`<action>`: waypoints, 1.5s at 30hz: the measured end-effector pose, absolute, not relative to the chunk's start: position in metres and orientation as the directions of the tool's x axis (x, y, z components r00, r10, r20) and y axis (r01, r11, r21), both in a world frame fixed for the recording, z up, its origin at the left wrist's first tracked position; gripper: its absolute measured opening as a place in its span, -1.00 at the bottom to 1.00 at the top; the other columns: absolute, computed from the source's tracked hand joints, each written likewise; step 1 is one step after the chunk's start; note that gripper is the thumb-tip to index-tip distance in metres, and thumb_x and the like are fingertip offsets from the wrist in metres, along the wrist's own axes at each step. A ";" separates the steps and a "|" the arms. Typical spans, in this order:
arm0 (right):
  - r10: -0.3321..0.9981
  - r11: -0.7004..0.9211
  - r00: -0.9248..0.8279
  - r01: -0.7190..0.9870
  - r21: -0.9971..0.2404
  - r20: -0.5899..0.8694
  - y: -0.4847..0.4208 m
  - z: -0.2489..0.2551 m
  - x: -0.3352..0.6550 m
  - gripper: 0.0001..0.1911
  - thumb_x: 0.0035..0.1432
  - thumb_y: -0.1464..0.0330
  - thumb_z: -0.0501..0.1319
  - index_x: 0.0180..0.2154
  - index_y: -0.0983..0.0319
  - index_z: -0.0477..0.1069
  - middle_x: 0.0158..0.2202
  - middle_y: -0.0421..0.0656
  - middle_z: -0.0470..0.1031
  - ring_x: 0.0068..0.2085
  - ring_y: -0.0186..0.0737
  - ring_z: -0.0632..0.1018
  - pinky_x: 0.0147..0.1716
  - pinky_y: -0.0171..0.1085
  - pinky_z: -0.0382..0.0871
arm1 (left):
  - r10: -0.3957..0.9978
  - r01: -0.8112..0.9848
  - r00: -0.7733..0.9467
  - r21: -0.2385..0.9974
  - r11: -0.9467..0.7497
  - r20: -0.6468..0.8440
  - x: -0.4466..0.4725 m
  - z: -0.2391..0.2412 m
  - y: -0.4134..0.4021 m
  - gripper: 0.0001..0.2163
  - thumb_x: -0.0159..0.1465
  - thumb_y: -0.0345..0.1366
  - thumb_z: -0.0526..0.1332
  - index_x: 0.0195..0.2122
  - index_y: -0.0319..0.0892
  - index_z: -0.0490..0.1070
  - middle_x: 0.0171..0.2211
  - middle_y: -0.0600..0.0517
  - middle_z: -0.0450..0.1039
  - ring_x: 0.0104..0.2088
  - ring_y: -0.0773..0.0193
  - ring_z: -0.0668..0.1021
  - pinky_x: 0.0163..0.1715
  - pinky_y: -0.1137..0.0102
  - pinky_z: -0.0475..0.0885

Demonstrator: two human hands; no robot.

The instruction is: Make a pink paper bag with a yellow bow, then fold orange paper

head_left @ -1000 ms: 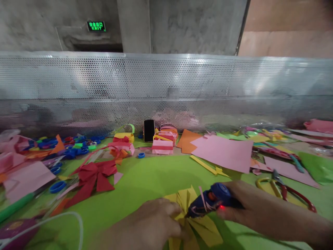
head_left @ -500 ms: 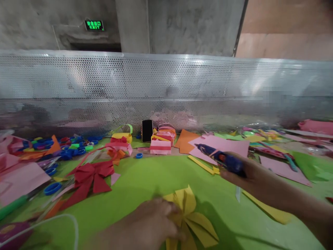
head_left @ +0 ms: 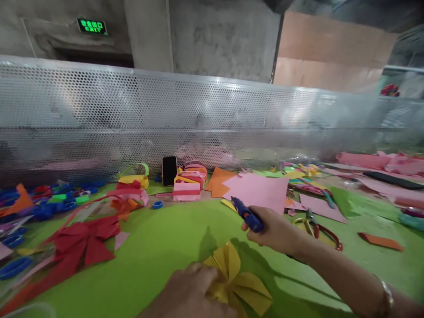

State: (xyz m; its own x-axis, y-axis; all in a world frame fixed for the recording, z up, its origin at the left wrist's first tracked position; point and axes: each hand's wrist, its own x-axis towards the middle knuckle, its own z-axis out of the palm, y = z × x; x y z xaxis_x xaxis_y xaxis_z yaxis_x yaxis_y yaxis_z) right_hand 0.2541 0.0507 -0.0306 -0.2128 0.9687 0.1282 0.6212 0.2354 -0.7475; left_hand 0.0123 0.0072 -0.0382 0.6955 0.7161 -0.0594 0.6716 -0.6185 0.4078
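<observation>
My right hand (head_left: 270, 227) is closed round the handle of a blue hot glue gun (head_left: 247, 216), whose dark nozzle points up and to the left above the green table. At the bottom centre my left hand (head_left: 188, 291) grips a yellow paper flower (head_left: 250, 289) by its left side. Folded petals spread out to the right of my fingers; the lower part of the flower is cut off by the frame. Pink paper (head_left: 258, 190) lies just beyond the glue gun, beside an orange sheet (head_left: 217, 181).
A red paper bow (head_left: 84, 240) lies on the left, with blue rings (head_left: 15, 267) near it. Small paper baskets (head_left: 187, 191) and a phone (head_left: 169, 171) stand at the back before a perforated metal screen (head_left: 198, 101). Scissors or pliers (head_left: 314, 227) lie beyond my right forearm.
The view has turned to the right, bringing the red-handled tool into sight. My right hand has brought the glue gun lower and closer to the flower. The left hand stays at the flower.
</observation>
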 end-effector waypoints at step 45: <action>0.894 0.416 -0.380 0.501 -0.759 0.239 0.029 -0.031 0.216 -0.77 -0.24 0.53 0.21 -0.48 0.21 0.19 -0.58 -0.36 0.20 -0.54 -0.43 0.16 -0.60 -0.43 0.06 | 0.912 0.643 0.367 0.658 -0.391 0.183 0.039 -0.027 0.014 -0.88 0.13 -0.40 0.13 -0.44 -0.18 0.47 -0.43 0.03 0.48 -0.37 0.24 0.46 -0.33 0.34 0.29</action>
